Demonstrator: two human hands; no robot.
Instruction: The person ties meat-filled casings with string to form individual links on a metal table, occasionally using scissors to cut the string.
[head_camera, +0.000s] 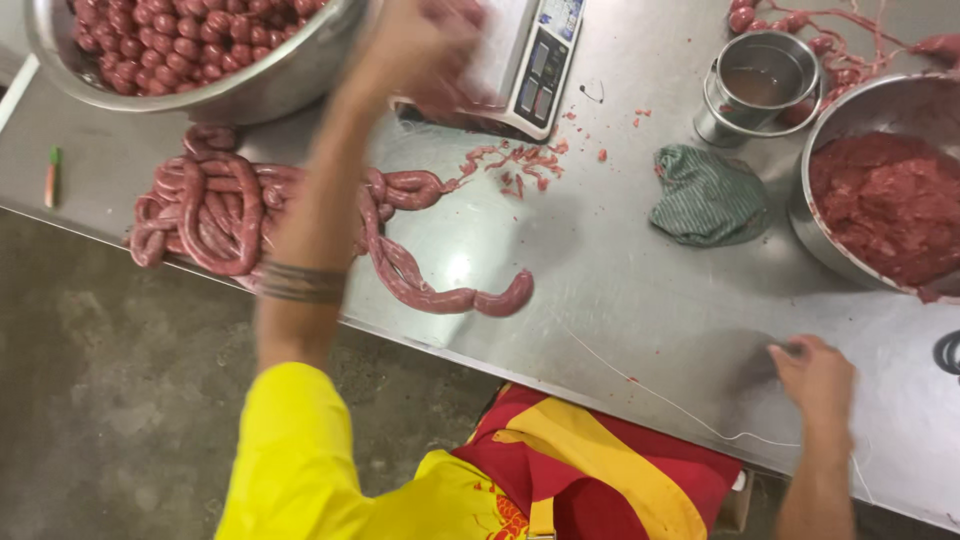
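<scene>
Right hand (815, 375) pinching one white string (670, 402); left hand (425, 45) blurred, grip unclear; two bowls.

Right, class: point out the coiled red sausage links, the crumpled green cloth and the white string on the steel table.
Coiled red sausage links (215, 215), head view, middle of the coil.
Crumpled green cloth (708, 195), head view, its centre.
White string (660, 398), head view, mid-length.

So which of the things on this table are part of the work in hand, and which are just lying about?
In use: left hand blurred over the scale; right hand on the white string; sausage links; bowl of sausage balls; bowl of minced meat.

Lying about: green cloth; steel cup; marker.
</scene>
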